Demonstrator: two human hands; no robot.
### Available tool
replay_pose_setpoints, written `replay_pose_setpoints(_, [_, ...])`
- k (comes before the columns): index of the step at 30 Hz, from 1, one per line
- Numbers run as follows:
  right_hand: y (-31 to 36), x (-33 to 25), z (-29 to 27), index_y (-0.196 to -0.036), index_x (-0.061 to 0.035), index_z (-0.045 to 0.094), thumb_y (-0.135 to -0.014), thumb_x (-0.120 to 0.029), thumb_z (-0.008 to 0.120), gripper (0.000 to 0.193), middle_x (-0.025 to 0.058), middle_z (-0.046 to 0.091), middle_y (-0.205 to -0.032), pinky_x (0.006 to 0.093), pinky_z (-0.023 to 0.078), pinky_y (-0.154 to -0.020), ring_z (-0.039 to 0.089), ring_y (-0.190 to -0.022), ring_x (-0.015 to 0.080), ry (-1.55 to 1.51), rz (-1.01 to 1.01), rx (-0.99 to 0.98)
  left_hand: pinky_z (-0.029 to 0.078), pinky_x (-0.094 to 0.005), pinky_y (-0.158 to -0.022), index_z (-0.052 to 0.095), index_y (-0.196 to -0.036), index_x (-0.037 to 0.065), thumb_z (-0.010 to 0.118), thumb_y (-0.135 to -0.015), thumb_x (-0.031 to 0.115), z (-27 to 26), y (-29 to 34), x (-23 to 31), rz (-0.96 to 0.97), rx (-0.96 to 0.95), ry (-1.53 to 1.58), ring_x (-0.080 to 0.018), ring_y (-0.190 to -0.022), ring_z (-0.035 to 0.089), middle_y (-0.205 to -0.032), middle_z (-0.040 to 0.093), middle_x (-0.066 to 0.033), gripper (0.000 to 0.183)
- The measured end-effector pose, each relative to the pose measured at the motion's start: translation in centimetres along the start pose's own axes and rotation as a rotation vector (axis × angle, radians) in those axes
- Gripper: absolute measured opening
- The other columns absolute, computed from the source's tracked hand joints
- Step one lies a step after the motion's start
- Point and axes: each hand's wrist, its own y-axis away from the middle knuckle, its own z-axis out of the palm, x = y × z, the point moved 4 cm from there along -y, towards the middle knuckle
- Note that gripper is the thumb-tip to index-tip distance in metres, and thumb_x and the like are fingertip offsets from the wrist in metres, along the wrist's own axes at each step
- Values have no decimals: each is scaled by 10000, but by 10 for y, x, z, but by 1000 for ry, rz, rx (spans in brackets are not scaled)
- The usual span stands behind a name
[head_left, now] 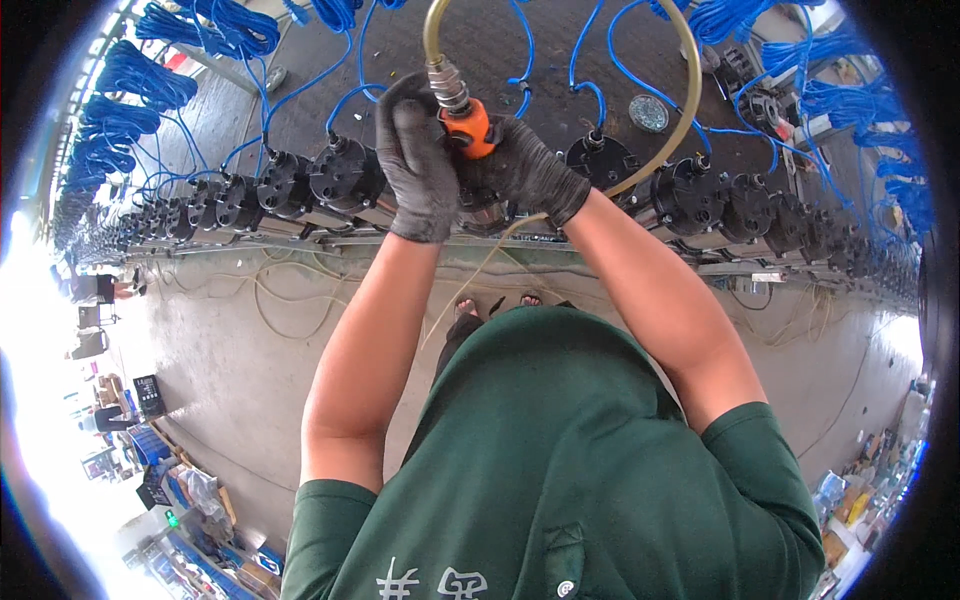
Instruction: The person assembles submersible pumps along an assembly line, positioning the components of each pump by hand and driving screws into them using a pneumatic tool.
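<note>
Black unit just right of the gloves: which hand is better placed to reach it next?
Probably the right hand: it's nearer that black unit; the left hand is left of the orange tool.

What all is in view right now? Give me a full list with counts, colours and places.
orange fitting: one, orange, between the hands
metal coupling: one, silver, above the fitting
hose: one, yellowish, looping right from the coupling; others on the floor
black-capped cylinders: many, black, along the near bench edge
cable coils: many, blue, top and sides
round disc: one clear, silvery, bench right
bench: one, dark, upper middle
floor: grey, below bench
assorted items: many, mixed, lower edges
shirt: one, green, lower middle
feet: two, sandalled, centre
forearms: two, bare, either side
left hand, right hand: dark gloves, at the fitting
</note>
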Motion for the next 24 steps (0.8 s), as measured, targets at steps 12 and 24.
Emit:
replay_pose_setpoints(12, [14,-1,-19,-1138,-63,639,-789,-162,859,424,21,700,-1034,351,554,-922,659,-955,156,130,33,134,493,-451,-1010,611,-1279,158,849,-630,209,-38,-16,-95,-121,-600,-1236,-375,-1194,579,-1304,599,-128,693])
replay_pose_setpoints(24, [8,12,-11,-1163,-48,654,-759,-250,868,500,86,729,-990,353,548,-878,671,-918,187,168,31,113,495,-442,-1005,622,-1267,165,785,-706,162,-98,-21,-168,-339,-288,-261,-368,-1192,585,-1279,619,-119,584])
